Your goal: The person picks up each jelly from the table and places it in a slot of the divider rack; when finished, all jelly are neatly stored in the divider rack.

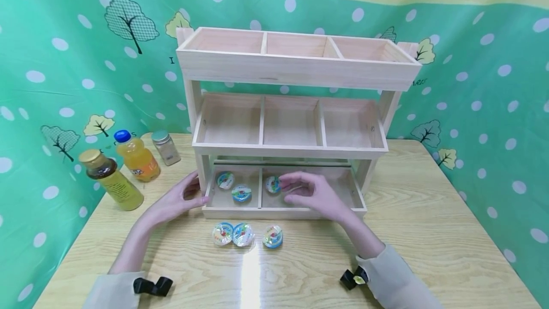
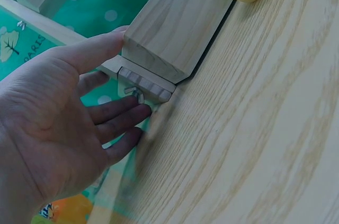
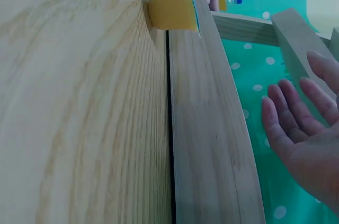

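Note:
My left hand (image 1: pixel 182 197) touches the left side of the wooden shelf's bottom tray (image 1: pixel 283 213) with its thumb. In the left wrist view its relaxed fingers lie beside a wing nut (image 2: pixel 135 95) at the tray corner. My right hand (image 1: pixel 315 194) reaches over the tray, fingertips right at a jelly cup (image 1: pixel 272 184) in the compartment right of the divider. In the right wrist view that hand shows loosely bent fingers, nothing visible in them. Two more jelly cups, one (image 1: pixel 225 180) behind the other (image 1: pixel 241 193), lie in the left compartment.
Three jelly cups stand on the table before the tray: a left one (image 1: pixel 222 233), a middle one (image 1: pixel 243 234) and a right one (image 1: pixel 273 236). Left are a green-yellow bottle (image 1: pixel 122 187), an orange drink bottle (image 1: pixel 139 159) and a jar (image 1: pixel 167 149). Two upper shelf tiers (image 1: pixel 296 70) overhang.

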{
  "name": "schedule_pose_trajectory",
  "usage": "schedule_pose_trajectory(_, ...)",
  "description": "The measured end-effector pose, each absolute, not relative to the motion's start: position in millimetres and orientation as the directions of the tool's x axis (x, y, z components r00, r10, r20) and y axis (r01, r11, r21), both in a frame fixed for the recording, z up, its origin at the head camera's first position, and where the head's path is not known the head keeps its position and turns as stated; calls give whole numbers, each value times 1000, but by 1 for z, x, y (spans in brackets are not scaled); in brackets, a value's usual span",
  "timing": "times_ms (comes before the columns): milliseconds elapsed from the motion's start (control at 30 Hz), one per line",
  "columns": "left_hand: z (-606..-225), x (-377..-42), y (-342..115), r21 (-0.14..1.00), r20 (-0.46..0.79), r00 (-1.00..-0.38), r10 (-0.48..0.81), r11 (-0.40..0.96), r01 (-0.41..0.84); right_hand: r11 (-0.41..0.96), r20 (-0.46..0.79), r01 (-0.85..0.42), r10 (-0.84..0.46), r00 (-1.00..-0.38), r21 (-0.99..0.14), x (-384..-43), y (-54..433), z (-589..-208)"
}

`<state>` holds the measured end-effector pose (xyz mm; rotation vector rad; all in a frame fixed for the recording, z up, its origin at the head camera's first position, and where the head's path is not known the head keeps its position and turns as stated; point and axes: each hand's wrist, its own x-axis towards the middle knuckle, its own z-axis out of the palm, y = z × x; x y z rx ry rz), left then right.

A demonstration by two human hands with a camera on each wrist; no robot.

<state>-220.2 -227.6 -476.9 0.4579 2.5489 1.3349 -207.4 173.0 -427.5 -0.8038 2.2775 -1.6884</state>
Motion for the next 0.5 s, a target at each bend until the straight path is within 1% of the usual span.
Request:
schedule_pose_trajectory(267, -476, -220, -227, 835, -72, -930, 360, 532, 141, 193, 129, -359, -699, -703, -913, -199, 169, -429)
schedule_pose_trajectory(433, -475, -218, -228, 837, -70, -929, 363, 528, 143, 233, 52, -348, -762, -646, -908, -193, 163, -430)
schedule_pose_trajectory(500, -474, -217, -228, 836, -71, -928, 365, 529, 145, 263, 15, -343, -774, -633, -902, -191, 160, -430)
